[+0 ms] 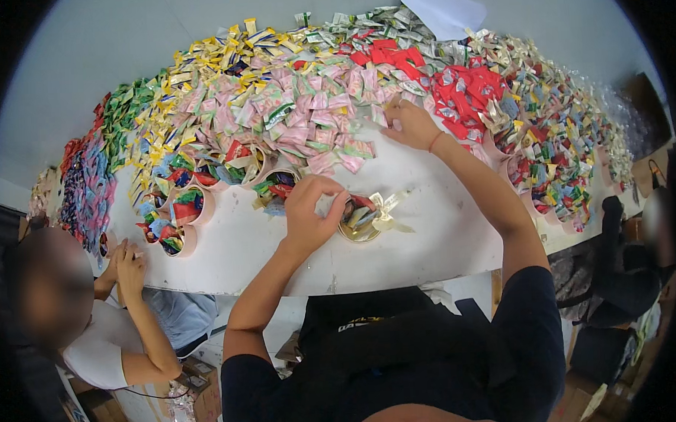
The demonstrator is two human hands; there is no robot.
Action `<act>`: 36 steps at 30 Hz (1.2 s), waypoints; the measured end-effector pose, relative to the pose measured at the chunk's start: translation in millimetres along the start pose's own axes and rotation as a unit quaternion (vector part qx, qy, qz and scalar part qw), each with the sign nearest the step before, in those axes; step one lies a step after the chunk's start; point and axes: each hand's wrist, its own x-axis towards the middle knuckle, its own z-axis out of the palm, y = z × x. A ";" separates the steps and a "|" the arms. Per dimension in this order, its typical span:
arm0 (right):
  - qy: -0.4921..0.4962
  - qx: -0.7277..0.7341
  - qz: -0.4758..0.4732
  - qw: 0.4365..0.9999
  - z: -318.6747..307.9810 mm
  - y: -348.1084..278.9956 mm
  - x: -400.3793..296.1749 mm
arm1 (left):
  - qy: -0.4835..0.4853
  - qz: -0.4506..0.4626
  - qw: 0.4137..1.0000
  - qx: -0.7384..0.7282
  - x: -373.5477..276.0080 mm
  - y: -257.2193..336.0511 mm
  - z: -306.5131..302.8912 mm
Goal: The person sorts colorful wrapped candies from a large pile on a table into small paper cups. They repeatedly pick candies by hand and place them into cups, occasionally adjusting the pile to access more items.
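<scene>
My left hand (pixel 314 209) is at the rim of a round pink container (pixel 359 238) that holds mixed wrapped packets and has a pale bow (pixel 387 212) at its right. Its thumb and index finger meet over the container's left side; whether something is between them cannot be told. Farther off, my right hand (pixel 410 122) reaches to the right edge of the heap of pink-and-green packets (pixel 295 112), its fingertips at one pink packet (pixel 378 114). Just left of my left hand stands another filled container (pixel 278 182).
Several filled round containers (pixel 188 208) stand at the left, and more are packed together at the right (pixel 549 170). Heaps of yellow (pixel 210 59), green (pixel 128 106) and red packets (pixel 468 92) line the back. A co-worker's hands (pixel 129 266) are at the left table edge; another person sits at the right.
</scene>
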 end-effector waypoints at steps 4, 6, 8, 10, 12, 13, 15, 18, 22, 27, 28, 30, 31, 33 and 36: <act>0.032 0.085 0.013 0.996 8.4 8.7 -8.9 | -0.014 -0.023 0.999 -0.035 -3.5 -15.4 18.7; 0.069 0.128 0.019 0.989 14.1 4.5 -12.8 | -0.028 -0.008 0.998 -0.057 -10.4 -11.9 19.5; 0.125 0.177 0.006 0.976 19.5 -1.6 -15.0 | -0.021 -0.012 0.998 -0.064 -14.8 -8.8 22.2; 0.184 0.203 0.034 0.961 21.6 10.6 -25.8 | -0.017 0.009 0.998 -0.067 -11.4 -7.4 22.9; 0.244 0.316 0.081 0.913 8.7 29.3 -19.7 | -0.040 -0.037 0.994 -0.095 -15.1 -2.9 22.3; 0.250 0.364 0.105 0.891 -6.1 36.6 -5.8 | -0.046 -0.044 0.993 -0.104 -15.6 -0.2 22.0; 0.232 0.436 0.149 0.857 -39.2 42.0 37.1 | -0.086 -0.082 0.980 -0.160 -23.1 -5.8 22.2; 0.221 0.165 0.089 0.957 -41.3 58.7 123.9 | -0.116 -0.069 0.981 -0.141 -18.6 -3.0 18.2; -0.033 -0.172 0.149 0.973 -24.2 40.0 215.8 | -0.099 -0.042 0.987 -0.117 -19.6 -10.0 16.4; -0.016 -0.172 0.204 0.964 0.0 104.5 247.6 | -0.074 -0.031 0.992 -0.096 -14.0 -15.2 12.1; 0.031 -0.121 0.206 0.970 0.9 106.9 250.3 | -0.070 -0.034 0.992 -0.098 -14.6 -16.1 12.0; 0.104 -0.049 0.151 0.982 -7.0 117.4 261.1 | -0.067 -0.034 0.991 -0.108 -14.6 -15.3 12.9; 0.119 0.096 0.166 0.974 -9.4 122.9 269.1 | -0.064 -0.040 0.991 -0.113 -14.9 -15.5 14.0; 0.137 0.400 0.204 0.883 -2.1 109.7 289.8 | -0.060 -0.056 0.990 -0.118 -16.5 -16.2 14.8; 0.179 0.641 0.195 0.721 24.1 45.2 321.4 | -0.036 -0.063 0.989 -0.130 -14.7 -13.6 13.3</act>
